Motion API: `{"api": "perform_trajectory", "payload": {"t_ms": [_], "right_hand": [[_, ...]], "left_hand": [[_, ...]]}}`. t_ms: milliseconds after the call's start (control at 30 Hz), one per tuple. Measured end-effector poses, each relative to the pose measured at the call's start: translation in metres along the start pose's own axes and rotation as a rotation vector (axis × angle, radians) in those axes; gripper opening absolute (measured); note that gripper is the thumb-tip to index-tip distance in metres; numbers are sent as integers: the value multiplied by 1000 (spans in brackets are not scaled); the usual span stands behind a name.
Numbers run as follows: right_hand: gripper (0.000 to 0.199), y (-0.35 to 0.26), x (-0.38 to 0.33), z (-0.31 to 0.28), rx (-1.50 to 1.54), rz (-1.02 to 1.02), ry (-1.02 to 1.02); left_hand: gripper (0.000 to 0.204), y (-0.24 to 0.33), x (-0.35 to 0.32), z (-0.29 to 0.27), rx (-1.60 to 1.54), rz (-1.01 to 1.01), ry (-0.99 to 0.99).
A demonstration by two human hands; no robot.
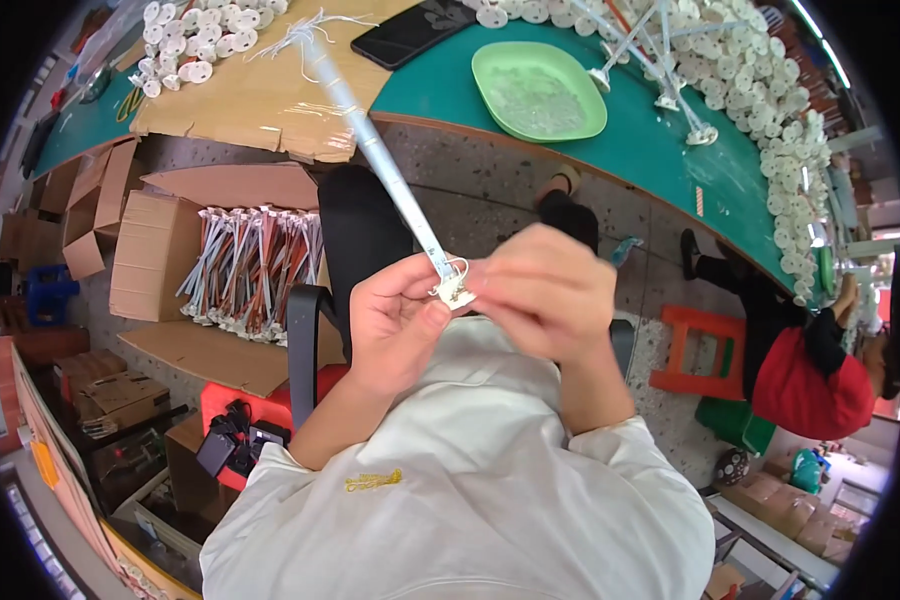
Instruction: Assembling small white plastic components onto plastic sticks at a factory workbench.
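- Left hand (395, 320) and right hand (545, 295), frame centre, fingers clamped on a small white end fitting (453, 290) of a long white rod (370, 140).
- Rod runs to upper-centre, over the green surface (660, 150).
- Judged: fitting being seated; next calls for firm, aligned pressure.

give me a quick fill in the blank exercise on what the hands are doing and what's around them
1. Both hands, the left hand and the right hand, meet at the near end of a long pale ____.
2. The tray on the green table is coloured ____.
3. A dark phone lies on a sheet of ____.
4. Beside the person in the red top stands a small stool coloured ____.

Missing words: rod; green; cardboard; orange
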State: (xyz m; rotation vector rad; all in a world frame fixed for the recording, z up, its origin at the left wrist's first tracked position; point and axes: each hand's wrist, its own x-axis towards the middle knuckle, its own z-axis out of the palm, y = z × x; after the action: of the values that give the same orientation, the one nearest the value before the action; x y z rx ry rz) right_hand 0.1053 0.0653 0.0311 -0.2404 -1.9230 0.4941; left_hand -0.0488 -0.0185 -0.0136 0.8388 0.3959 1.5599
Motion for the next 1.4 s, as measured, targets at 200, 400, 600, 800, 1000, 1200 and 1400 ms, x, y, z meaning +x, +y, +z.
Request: {"api": "perform_trajectory", "payload": {"t_ms": [200, 400, 600, 800, 1000, 1200, 1400], "right_hand": [[16, 95, 59, -42, -330, 472, -158], [19, 142, 79, -35, -609, 467, -659], [16, 140, 69, -53, -652, 508, -539], [20, 134, 55, -65, -488, 678, -178], [18, 62, 22, -40, -309, 633, 141], [11, -12, -31, 45, 423, 833, 87], [17, -20, -54, 61, 292, 706, -26]], "left_hand": [[29, 17, 12, -12, -87, 196, 245], [27, 25, 14, -36, -75, 321, 369], [28, 6, 23, -36, -103, 220, 310], [26, -8, 28, -41, -2, 284, 310], [27, -18, 26, -30, -41, 169, 324], [29, -21, 22, -10, -121, 299, 345], [28, -15, 19, -10, -65, 244, 368]]}}
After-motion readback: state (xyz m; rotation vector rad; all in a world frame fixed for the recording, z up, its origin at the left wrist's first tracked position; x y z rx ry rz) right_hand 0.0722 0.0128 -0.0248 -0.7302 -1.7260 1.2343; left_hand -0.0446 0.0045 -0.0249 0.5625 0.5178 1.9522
